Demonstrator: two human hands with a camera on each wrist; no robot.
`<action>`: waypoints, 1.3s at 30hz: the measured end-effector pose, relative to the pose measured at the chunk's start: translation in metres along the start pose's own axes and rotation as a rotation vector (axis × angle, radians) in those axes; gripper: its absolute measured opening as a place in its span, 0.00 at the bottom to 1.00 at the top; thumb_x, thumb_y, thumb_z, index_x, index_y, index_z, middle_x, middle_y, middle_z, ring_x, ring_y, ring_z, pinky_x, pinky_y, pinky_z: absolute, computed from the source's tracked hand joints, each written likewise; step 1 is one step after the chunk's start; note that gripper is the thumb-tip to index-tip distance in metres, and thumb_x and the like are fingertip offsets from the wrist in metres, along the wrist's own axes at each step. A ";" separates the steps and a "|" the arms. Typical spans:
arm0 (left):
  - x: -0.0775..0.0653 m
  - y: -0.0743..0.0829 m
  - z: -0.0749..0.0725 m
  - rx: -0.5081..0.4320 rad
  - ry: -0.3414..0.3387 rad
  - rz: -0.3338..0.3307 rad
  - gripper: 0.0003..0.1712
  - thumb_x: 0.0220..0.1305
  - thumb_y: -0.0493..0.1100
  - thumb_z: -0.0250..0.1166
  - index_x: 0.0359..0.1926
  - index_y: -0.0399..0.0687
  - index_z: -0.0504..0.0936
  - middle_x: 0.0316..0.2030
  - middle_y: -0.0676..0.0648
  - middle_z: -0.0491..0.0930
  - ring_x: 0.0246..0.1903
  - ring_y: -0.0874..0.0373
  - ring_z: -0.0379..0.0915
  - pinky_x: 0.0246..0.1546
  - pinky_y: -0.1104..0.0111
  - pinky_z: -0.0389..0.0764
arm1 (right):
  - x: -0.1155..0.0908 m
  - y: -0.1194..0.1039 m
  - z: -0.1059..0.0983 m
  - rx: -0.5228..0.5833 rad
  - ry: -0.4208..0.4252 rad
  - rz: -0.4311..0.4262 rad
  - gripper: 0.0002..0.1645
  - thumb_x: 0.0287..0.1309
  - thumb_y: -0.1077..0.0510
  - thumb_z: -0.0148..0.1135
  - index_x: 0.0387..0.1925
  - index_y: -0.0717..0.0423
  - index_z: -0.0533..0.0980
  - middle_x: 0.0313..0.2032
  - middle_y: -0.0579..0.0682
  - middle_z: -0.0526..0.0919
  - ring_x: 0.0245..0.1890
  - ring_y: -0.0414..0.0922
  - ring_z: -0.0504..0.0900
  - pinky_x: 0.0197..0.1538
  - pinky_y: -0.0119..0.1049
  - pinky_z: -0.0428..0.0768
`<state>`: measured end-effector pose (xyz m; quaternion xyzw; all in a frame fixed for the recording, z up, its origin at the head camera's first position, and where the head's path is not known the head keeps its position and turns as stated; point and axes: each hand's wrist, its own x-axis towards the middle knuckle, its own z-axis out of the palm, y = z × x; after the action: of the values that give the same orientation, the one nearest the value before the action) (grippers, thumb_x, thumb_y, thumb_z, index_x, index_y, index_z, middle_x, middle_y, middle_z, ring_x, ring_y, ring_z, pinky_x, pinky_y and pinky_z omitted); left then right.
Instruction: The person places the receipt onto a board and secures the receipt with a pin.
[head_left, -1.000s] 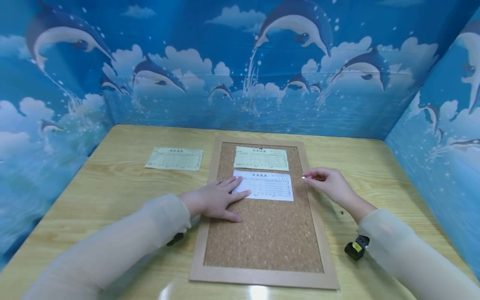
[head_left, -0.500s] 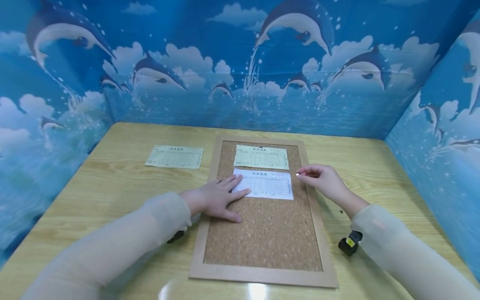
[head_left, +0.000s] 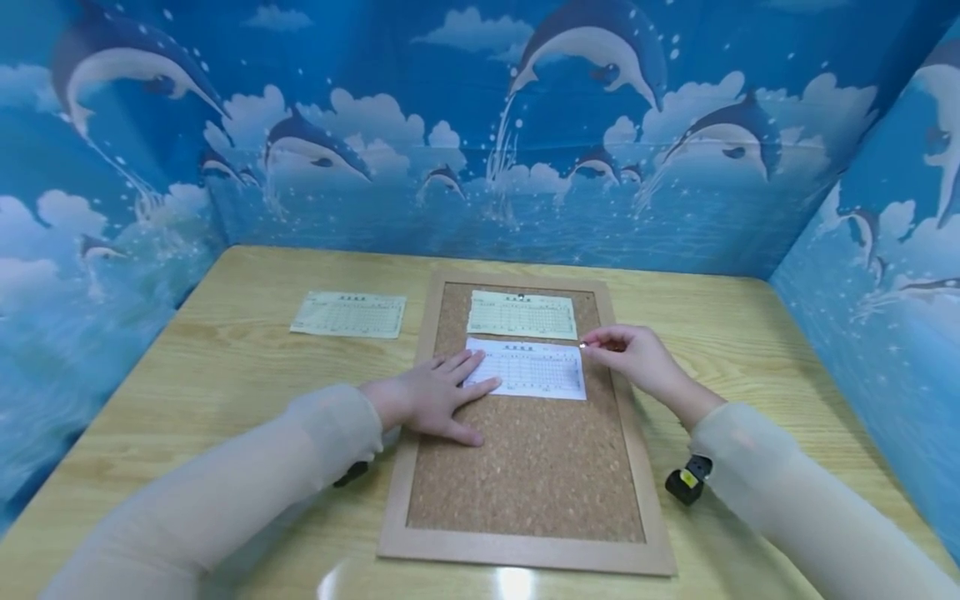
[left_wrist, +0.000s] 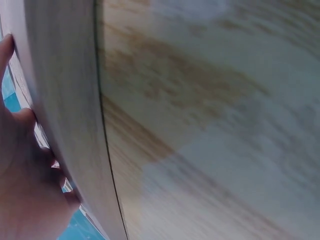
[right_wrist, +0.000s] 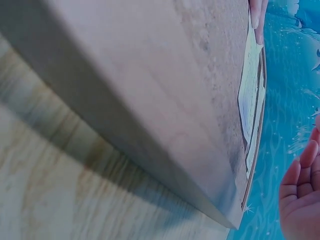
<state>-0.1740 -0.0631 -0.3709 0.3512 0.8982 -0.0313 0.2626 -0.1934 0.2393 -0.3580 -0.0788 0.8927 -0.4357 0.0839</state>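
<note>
On the framed cork board in the head view, a white printed slip lies below a pale green printed slip. My left hand rests with fingers spread on the white slip's left end and the cork beside it. Thumb and index finger of my right hand pinch a small shiny thumbtack right at the white slip's upper right corner. Another tack sits at the green slip's top edge. In the right wrist view, the right hand shows only partly, its fingertips cut off.
A second pale green slip lies on the wooden table, left of the board. The board's raised wooden frame runs all round the cork. A blue dolphin-print cloth stands behind the table and along both sides.
My right hand has moved left with the thumbtack, from over the board's right frame to the white slip's upper right corner. The left hand has stayed in place.
</note>
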 end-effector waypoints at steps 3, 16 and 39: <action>-0.001 0.000 0.000 -0.012 -0.009 -0.003 0.51 0.52 0.81 0.42 0.72 0.73 0.36 0.71 0.48 0.21 0.69 0.53 0.17 0.66 0.52 0.35 | 0.002 -0.002 0.002 -0.007 -0.003 -0.001 0.14 0.59 0.58 0.62 0.44 0.63 0.80 0.36 0.53 0.82 0.36 0.44 0.77 0.36 0.34 0.77; -0.001 -0.001 0.000 -0.024 -0.006 0.005 0.51 0.52 0.80 0.42 0.72 0.72 0.35 0.71 0.48 0.20 0.69 0.53 0.16 0.66 0.51 0.34 | 0.007 -0.010 0.009 0.022 -0.021 -0.010 0.14 0.58 0.59 0.63 0.44 0.62 0.80 0.36 0.53 0.81 0.35 0.45 0.77 0.38 0.42 0.78; 0.000 0.000 0.000 -0.016 -0.007 0.006 0.51 0.52 0.81 0.42 0.72 0.72 0.34 0.71 0.48 0.20 0.69 0.52 0.16 0.66 0.52 0.34 | 0.019 -0.013 0.019 0.046 -0.058 -0.017 0.16 0.58 0.57 0.63 0.45 0.63 0.79 0.37 0.53 0.82 0.37 0.44 0.78 0.41 0.41 0.78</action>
<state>-0.1741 -0.0636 -0.3705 0.3517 0.8963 -0.0245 0.2688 -0.2066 0.2126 -0.3604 -0.0971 0.8790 -0.4542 0.1077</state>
